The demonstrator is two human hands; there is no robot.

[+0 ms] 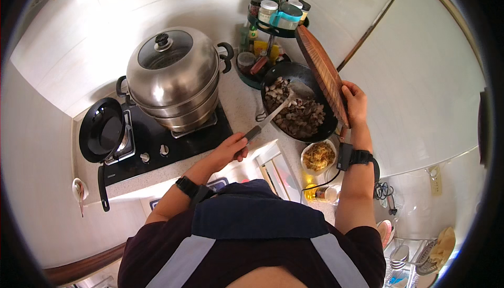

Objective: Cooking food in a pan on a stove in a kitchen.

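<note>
My left hand is closed around the dark handle of a metal turner. The turner's blade rests inside a deep black pan, among many small brown and grey pieces of food, whose kind I cannot tell. At the pan's right side, my right hand grips the edge of a brown, ribbed wooden lid or board. That piece stands tilted, nearly edge-on to me, along the pan's right rim. A white bowl of shredded yellow-brown food sits just below the pan.
A large steel steamer stands on the black gas hob; beside it is a black frying pan, handle towards me. Behind the deep pan rises a tiered spice rack with jars. A bottle of yellow oil lies near my right forearm.
</note>
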